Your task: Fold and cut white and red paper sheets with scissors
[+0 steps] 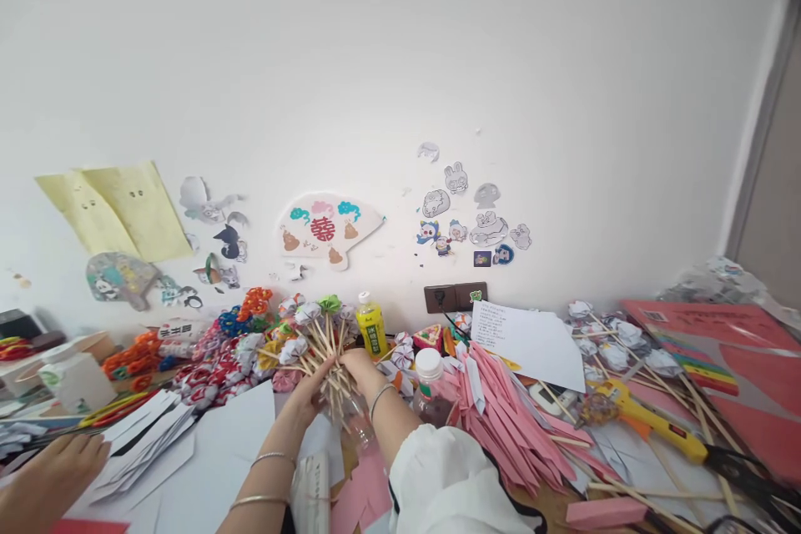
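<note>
Both my hands are wrapped round a bundle of thin wooden sticks [329, 338] topped with crumpled paper flowers [308, 314] in white, green and other colours. My left hand [311, 390] grips the bundle from the left, fingers closed. On the other side, my right hand [361, 369] closes on the same sticks, its fingertips partly hidden. The stick ends point down towards a clear plastic bottle [360, 425]; whether they are inside it I cannot tell. Just behind the hands stands a yellow drink bottle [370, 324].
Another person's hand [66, 463] rests at the left by white paper strips [141, 442]. To the right lie pink paper strips [501, 417], a white-capped bottle [429, 380], a yellow glue gun [657, 421] and loose sticks. More paper flowers [219, 367] pile up along the wall.
</note>
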Tool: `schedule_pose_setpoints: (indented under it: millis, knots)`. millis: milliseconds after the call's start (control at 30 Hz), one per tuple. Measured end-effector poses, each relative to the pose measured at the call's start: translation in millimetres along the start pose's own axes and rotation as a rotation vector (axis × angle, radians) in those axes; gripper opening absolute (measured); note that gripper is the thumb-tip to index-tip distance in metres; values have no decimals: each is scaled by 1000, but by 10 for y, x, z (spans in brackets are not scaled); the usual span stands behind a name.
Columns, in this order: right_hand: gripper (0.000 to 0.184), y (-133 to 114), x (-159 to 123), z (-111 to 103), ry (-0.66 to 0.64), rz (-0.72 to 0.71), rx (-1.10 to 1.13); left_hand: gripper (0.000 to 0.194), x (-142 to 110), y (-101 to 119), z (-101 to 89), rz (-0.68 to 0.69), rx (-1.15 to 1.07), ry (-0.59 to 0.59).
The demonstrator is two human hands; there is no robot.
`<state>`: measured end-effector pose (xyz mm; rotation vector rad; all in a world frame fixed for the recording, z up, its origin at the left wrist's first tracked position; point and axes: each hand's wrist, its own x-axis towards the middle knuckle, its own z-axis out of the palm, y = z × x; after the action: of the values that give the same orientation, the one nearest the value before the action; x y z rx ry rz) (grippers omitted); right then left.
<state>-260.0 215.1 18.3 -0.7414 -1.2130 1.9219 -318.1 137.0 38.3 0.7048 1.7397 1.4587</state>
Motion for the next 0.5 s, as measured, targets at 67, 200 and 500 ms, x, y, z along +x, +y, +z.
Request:
schedule_pose_setpoints:
  millis: [67,200,500]
  knots:
    - [23,-8,-67,-9,-43,-39,-2,42,-32,6,4,48,-27,-8]
    - [16,-64,-241,-14,-91,-162,13,44,-107,26,13,174,-67,-17]
    - [26,-170,-702,-69,-200,-456,17,55,-485,151,-25,491,16,-18]
